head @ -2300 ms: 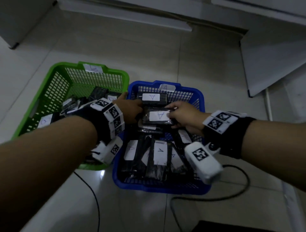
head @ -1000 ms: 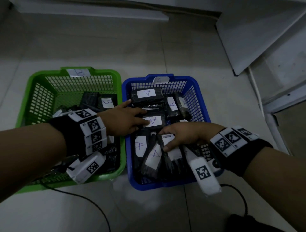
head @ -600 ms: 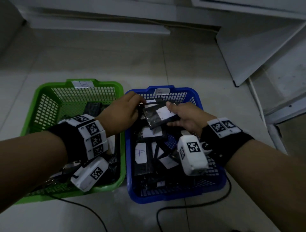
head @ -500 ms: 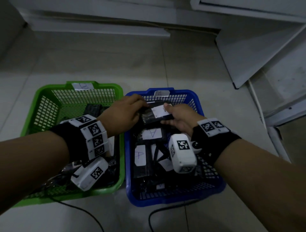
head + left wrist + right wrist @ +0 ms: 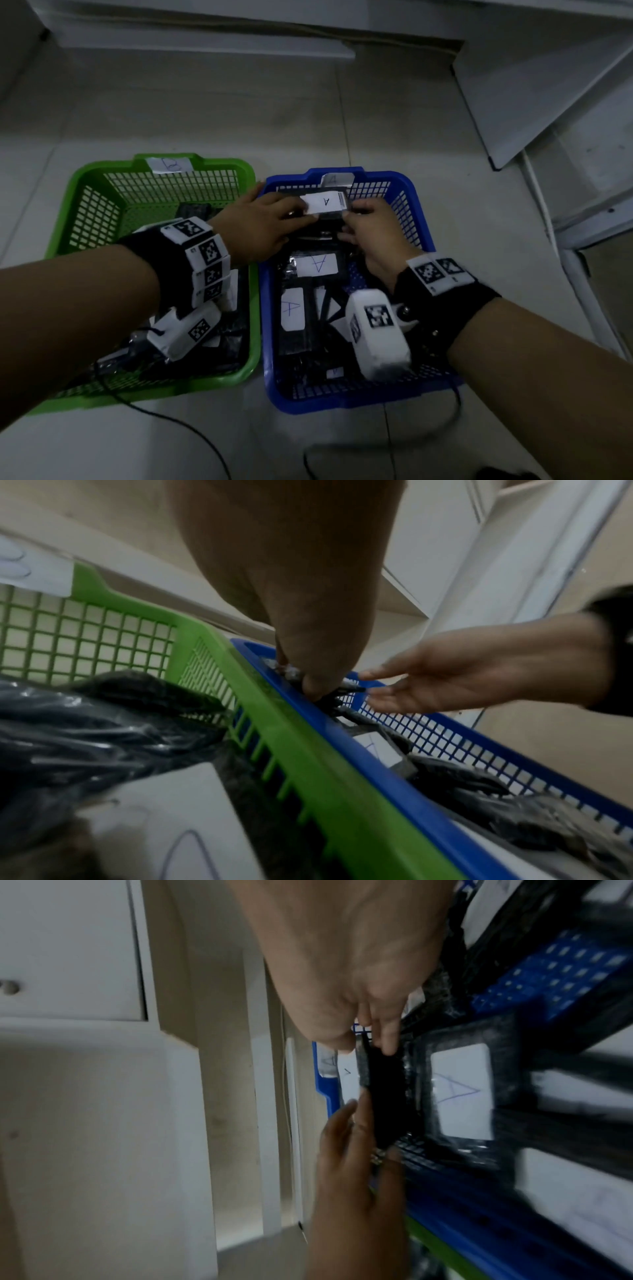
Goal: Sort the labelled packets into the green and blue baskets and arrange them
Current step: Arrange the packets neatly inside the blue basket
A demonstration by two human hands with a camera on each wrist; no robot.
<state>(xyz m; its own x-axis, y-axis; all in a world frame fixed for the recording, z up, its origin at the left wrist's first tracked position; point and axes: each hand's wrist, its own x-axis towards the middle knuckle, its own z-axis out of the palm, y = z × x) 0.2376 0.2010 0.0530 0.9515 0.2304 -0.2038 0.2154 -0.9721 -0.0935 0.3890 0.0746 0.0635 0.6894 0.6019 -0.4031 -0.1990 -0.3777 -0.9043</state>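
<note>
Left hand [image 5: 263, 222] pinches the left end of a black packet [image 5: 327, 205] with an "A" label; the left wrist view shows its fingertips curled onto the dark wrap. Right hand [image 5: 371, 236] is at the packet's right end. In the left wrist view its fingers look straight and loose, in the right wrist view a fingertip and thumb seem to bracket the packet's edge; can't tell if it truly grips or only steadies. The packet is held at the far end of the blue basket [image 5: 423, 236], just under that basket's own "A" tag, label facing up.

Step in hand, by my read: seating this packet flat against the far wall as the first of a tidy row. To do it well, keep both ends level, lower it square to the wall with the label up and readable, then press it flat before letting go, left hand releasing last. Avoid dragging on the second "A" packet [image 5: 317, 265] lying just nearer in the basket. The packets below that sit at mixed angles, some overlapping, and need the same straightening.

The green basket [image 5: 85, 178], tagged "B", touches the blue one on the left and holds dark packets too. Both stand on a tiled floor [image 5: 205, 102], a black cable [image 5: 171, 418] trailing in front.
</note>
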